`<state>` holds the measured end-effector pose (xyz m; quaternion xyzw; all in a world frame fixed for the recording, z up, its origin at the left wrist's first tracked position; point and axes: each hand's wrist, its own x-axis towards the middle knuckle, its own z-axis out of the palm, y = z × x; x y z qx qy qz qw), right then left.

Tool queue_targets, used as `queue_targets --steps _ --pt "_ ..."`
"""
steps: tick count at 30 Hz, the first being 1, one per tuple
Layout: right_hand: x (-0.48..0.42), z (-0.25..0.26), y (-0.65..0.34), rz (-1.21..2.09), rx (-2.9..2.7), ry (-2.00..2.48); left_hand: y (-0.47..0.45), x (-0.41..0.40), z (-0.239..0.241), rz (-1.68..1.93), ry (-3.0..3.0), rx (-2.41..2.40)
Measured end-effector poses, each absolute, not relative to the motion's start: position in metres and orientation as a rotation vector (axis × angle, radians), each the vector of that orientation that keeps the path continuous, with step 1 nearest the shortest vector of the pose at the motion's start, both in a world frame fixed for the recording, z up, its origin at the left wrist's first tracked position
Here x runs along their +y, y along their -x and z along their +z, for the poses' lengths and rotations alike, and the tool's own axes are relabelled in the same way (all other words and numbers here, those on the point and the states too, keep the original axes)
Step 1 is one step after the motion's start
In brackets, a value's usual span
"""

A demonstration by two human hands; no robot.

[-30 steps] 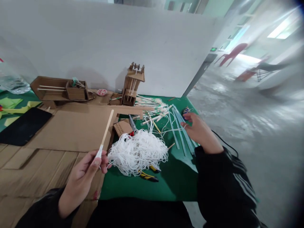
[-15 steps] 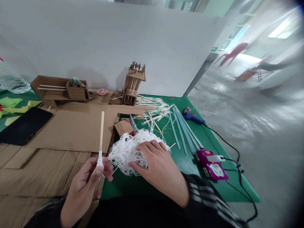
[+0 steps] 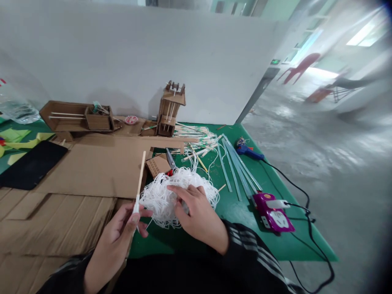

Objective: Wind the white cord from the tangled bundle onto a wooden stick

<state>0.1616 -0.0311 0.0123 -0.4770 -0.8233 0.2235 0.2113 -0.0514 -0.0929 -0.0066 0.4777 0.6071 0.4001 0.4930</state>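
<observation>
My left hand (image 3: pixel 118 234) pinches a thin wooden stick (image 3: pixel 142 173) that stands upright and leans slightly right. White string (image 3: pixel 136 204) is wound round its lower part, just above my thumb. A loose, tangled heap of white string (image 3: pixel 159 200) lies on the table to the right of that hand. Over the heap is my right hand (image 3: pixel 199 216), with the index finger stretched out to the left and the thumb apart below it. Its other fingers are bent and partly hidden; no strand shows clearly between them.
Cardboard sheets (image 3: pixel 98 163) cover the left side of the green table (image 3: pixel 306 241). Behind the heap are scissors (image 3: pixel 170 158), a small cardboard box (image 3: pixel 157 164) and wooden sticks (image 3: pixel 199 134). Glue sticks (image 3: pixel 237 167), a blue glue gun (image 3: pixel 249 151) and a purple power strip (image 3: pixel 274 214) lie right.
My left hand has shifted slightly right, and the stick now tilts rightward. My right hand has moved left over the string heap, its index finger straightening while the other fingers bend.
</observation>
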Motion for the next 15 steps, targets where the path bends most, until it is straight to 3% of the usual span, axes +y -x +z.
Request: queue_targets --steps 15 --pt "-0.023 -0.005 -0.158 0.461 -2.344 1.422 0.039 -0.081 -0.006 0.952 -1.17 1.338"
